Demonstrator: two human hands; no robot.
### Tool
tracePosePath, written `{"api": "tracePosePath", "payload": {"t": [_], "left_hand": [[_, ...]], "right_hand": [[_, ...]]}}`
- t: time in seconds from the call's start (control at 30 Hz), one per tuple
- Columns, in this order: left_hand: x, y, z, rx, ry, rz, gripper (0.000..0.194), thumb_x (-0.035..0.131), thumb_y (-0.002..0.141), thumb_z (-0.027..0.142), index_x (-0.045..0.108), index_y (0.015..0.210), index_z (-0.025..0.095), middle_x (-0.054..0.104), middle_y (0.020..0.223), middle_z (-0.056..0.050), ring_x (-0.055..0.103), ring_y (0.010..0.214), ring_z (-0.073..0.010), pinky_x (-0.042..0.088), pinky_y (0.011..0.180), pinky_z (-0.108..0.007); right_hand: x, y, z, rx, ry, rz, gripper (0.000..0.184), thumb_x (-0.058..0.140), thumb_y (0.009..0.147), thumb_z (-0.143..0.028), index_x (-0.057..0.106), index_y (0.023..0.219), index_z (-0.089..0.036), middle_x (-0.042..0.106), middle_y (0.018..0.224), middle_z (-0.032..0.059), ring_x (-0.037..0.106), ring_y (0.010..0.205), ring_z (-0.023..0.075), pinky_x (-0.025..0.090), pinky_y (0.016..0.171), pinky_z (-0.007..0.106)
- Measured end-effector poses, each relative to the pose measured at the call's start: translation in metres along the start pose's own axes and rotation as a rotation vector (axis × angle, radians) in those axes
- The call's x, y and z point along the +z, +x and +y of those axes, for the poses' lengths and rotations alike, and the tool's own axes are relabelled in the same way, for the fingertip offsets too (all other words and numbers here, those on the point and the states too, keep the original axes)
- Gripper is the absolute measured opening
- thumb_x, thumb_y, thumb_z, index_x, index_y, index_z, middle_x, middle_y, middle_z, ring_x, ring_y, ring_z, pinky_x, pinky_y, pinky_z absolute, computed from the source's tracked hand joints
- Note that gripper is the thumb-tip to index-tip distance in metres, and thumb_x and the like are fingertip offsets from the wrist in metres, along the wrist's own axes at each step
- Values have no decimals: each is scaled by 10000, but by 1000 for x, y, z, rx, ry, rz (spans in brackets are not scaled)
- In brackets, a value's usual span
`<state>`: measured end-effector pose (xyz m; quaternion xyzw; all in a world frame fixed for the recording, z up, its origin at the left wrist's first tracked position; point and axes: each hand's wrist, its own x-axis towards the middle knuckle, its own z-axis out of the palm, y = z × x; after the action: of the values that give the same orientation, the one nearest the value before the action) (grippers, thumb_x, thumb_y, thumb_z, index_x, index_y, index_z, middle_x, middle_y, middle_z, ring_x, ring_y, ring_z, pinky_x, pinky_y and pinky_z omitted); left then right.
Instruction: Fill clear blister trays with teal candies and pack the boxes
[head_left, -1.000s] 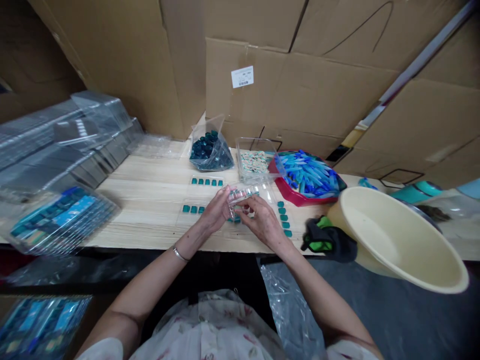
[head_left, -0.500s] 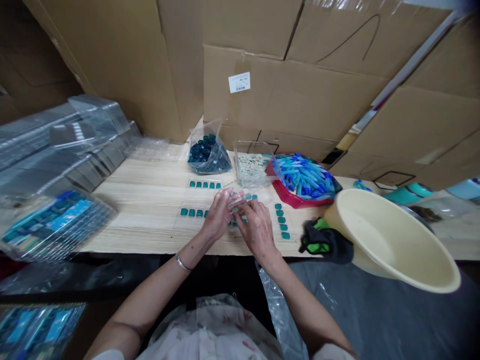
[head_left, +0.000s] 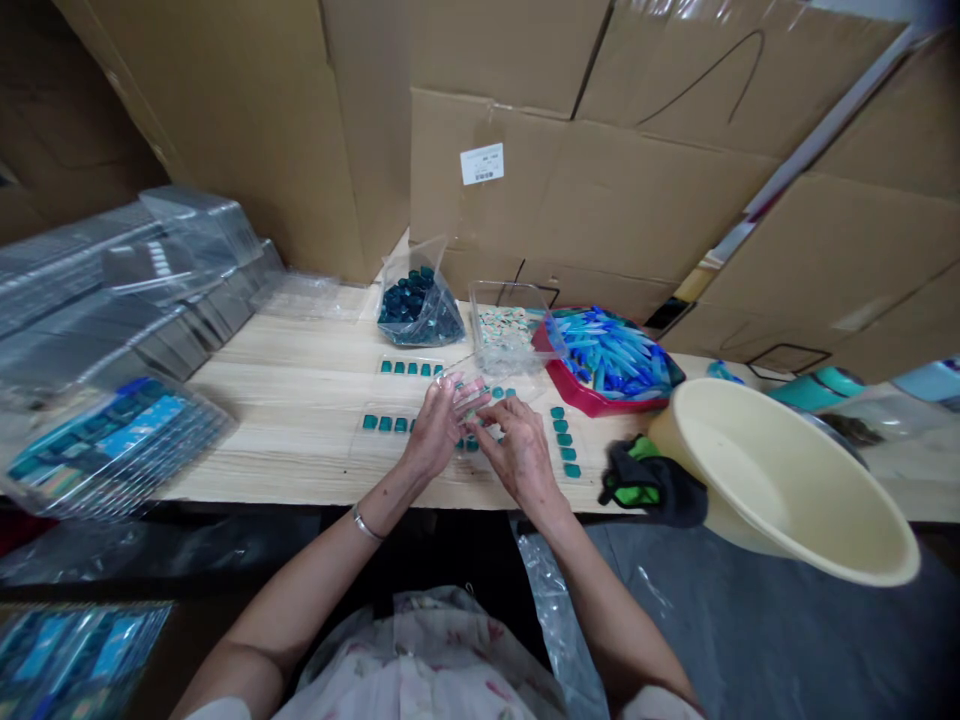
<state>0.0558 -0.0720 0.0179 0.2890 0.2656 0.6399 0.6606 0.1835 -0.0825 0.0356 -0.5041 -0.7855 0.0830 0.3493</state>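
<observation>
Above the front of the table, my left hand (head_left: pixel 433 428) is closed on a small clear plastic tray (head_left: pixel 466 398), held tilted. My right hand (head_left: pixel 519 450) is at the tray's lower right side, thumb and fingertips pinched together; what they hold, if anything, is too small to make out. Around and below both hands lie clear trays with teal-green squarish pieces in rows: a back row (head_left: pixel 411 368), a left row (head_left: pixel 385 424) and a column at the right (head_left: pixel 564 441). My hands partly hide more green pieces (head_left: pixel 469 444) between them.
Behind stand a bag of dark teal pieces (head_left: pixel 420 308), a clear box of small pale pieces (head_left: pixel 504 330) and a red tray (head_left: pixel 592 403) heaped with blue sticks. Clear plastic cases (head_left: pixel 135 270) are stacked left. A cream basin (head_left: pixel 780 480) and a dark-green cloth item (head_left: pixel 652 482) are right. Cardboard (head_left: pixel 615 190) walls the back.
The fingers of my right hand have shifted slightly against the tray, and the tray's tilt has changed a little. My left hand keeps its hold. The rows on the table look the same.
</observation>
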Motion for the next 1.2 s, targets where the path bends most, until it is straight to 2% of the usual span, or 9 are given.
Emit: {"api": "tracePosePath", "payload": {"t": [0.13,0.4,0.63,0.8,0.93,1.03,1.1,1.17,1.2], "left_hand": [[3,-3,2,8,26,4,361,519,846,413,477,1141,208,592,1187,-120,612,1004,-233,497,683,-283],[6,0,-4,40,-5,57,337,525,851,382,486,1121,183,634,1105,-119,635,955,-197,460,855,-343],[-2,3,-6,11,-38,77,320,519,851,390,482,1109,203,621,1124,-109,637,941,-213,495,728,-307],[0,6,-6,-9,-68,73,335,523,849,384,499,1117,185,640,1071,-106,637,931,-197,500,749,-293],[0,9,-1,-88,-7,91,312,498,865,367,499,1124,194,610,1153,-127,638,925,-207,530,703,-316],[-5,13,8,-129,7,90,270,468,880,359,515,1083,188,593,1188,-139,625,976,-237,536,763,-413],[-10,15,14,-149,27,99,266,464,881,354,534,1057,168,596,1183,-151,613,1013,-264,521,811,-466],[-14,14,21,-170,58,118,278,465,881,349,551,1051,146,597,1183,-164,603,1035,-283,511,839,-483],[-16,13,24,-181,72,131,285,464,882,346,558,1053,139,598,1181,-167,600,1041,-287,508,850,-483]], "right_hand": [[0,4,1,12,22,-28,62,608,788,-250,645,811,-206,601,795,30,554,827,190,391,741,308],[10,0,-16,11,-304,40,107,511,818,-154,613,848,-142,619,900,101,543,881,231,340,769,351],[6,2,-6,-75,-48,-57,124,504,845,-157,625,844,-185,616,875,50,556,848,176,355,731,291],[9,1,-8,-24,-99,32,147,494,853,-147,617,785,-188,627,843,46,561,859,185,343,759,314],[1,10,-4,-25,-115,70,98,540,846,-228,615,797,-189,633,811,34,566,804,168,361,733,283],[-24,34,19,25,-163,152,239,475,887,-329,603,754,-177,631,753,45,568,738,155,368,674,247],[-46,56,48,112,-256,212,303,405,915,-333,604,750,-175,641,757,60,576,730,159,368,659,242],[-66,80,87,210,-356,227,243,392,907,-260,618,899,-171,661,899,81,590,827,181,383,693,248],[-74,91,108,255,-406,182,248,391,888,-190,602,1019,-168,647,1023,94,583,920,193,392,729,252]]}}
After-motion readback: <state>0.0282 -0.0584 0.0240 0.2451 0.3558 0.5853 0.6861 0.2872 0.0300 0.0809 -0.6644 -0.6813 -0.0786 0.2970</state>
